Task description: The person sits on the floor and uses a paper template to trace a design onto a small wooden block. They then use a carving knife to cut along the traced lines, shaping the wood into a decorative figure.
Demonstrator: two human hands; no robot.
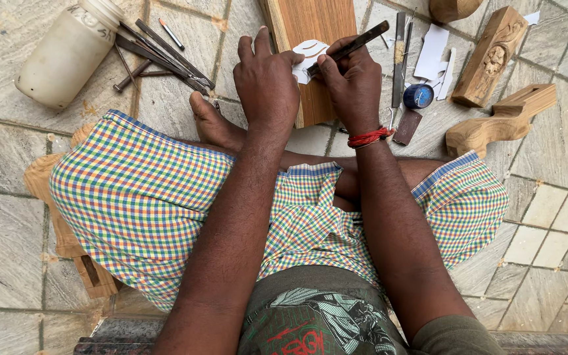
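Stone floor holds one plank [310,26]; left hand [267,82] presses flat on one paper pattern [310,52], right hand [353,82] grips one chisel [353,45]; two carved blocks [494,56] at two o'clock

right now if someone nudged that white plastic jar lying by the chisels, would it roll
Probably: the white plastic jar is round and lies on its side on the stone floor. The metal tools beside it would likely stop it that way. It looks light, though its contents are hidden.

Both forearms reached far, side by side. The left hand [267,82] lay flat, fingers spread; the right hand [353,82] was curled in a pinch.
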